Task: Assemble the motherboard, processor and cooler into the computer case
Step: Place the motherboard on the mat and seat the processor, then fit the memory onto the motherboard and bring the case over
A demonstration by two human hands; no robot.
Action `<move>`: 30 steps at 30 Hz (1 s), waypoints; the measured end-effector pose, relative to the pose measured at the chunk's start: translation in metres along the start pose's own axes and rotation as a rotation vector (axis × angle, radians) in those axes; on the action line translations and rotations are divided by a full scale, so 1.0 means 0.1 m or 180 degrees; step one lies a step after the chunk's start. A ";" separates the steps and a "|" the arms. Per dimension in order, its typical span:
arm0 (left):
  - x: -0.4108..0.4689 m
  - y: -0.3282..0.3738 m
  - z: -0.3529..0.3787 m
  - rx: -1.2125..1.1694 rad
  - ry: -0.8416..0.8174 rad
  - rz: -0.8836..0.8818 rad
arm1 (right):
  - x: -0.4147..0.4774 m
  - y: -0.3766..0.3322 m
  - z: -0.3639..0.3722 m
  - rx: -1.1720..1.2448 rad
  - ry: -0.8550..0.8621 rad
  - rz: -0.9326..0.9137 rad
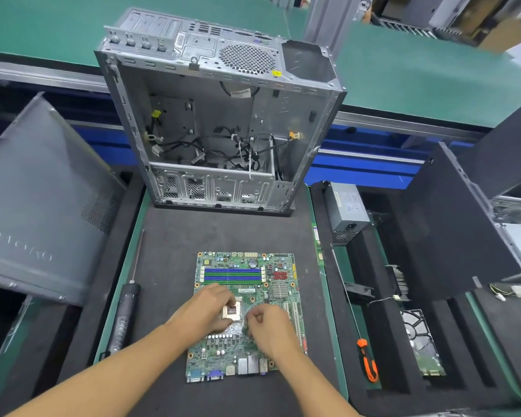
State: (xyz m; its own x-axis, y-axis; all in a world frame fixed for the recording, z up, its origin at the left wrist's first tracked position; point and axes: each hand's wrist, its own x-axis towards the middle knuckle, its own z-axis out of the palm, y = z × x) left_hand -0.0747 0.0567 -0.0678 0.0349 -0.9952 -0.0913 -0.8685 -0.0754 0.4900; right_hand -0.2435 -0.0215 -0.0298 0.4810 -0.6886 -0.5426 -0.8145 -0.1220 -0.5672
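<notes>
A green motherboard (241, 314) lies flat on the black foam mat in front of me, blue memory slots at its far end. Its processor socket (231, 310) sits in the middle with a dark square showing inside a metal frame. My left hand (206, 311) rests on the socket's left side, fingers curled round the frame's edge. My right hand (268, 326) is just right of the socket, its fingertips pinching something small at the socket's edge, possibly the lever. The open grey computer case (220, 121) lies beyond the board with loose cables inside. No cooler is visible.
A black electric screwdriver (124, 320) lies left of the board. An orange-handled screwdriver (367, 359), a power supply (346, 212), a heatsink-like part (399, 281) and a hard drive (421, 344) sit in foam slots on the right. A grey side panel (39, 206) leans at left.
</notes>
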 end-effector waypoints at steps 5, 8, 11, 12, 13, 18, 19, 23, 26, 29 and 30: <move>0.00 -0.03 0.02 -0.0101 -0.0011 -0.0031 | 0.05 -0.02 -0.12 0.0160 0.0066 -0.0042; 0.04 -0.03 0.01 -0.0044 -0.0124 -0.0083 | 0.08 0.03 -0.30 0.0238 0.0264 -0.0004; 0.09 0.03 0.01 0.0002 -0.0091 -0.0024 | 0.10 0.17 -0.49 0.0360 0.0522 0.0120; 0.12 0.10 -0.01 -0.0032 -0.0062 -0.0018 | 0.12 0.22 -0.56 0.0390 0.0638 0.0184; 0.17 0.17 -0.04 -0.0061 -0.0038 -0.0011 | 0.14 0.28 -0.63 0.0409 0.0780 0.0259; 0.55 0.51 -0.07 -0.0158 0.0002 -0.0024 | 0.42 0.52 -1.08 0.0392 0.1463 0.0541; 0.61 0.55 -0.06 -0.0214 0.0004 -0.0065 | 0.52 0.55 -1.16 0.0316 0.1447 0.0547; 0.77 0.65 -0.01 -0.0319 0.0002 -0.0187 | 0.93 0.54 -1.51 -0.0372 0.1189 0.0130; 0.81 0.66 0.02 -0.0352 -0.0073 -0.0278 | 1.26 0.50 -1.79 -0.1145 0.0984 -0.0499; 0.82 0.65 0.03 -0.0397 -0.0129 -0.0380 | 1.55 0.46 -2.01 -0.1797 0.0729 -0.0702; 0.83 0.65 0.04 -0.0399 -0.0141 -0.0394 | 1.63 0.46 -2.05 -0.1968 0.0607 -0.0676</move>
State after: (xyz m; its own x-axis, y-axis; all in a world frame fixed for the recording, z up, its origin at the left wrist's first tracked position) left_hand -0.1302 -0.0306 -0.0466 0.1135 -0.9743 -0.1944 -0.7904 -0.2071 0.5765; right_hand -0.2687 -0.2858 -0.0171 0.6317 -0.7115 -0.3078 -0.7715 -0.6157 -0.1601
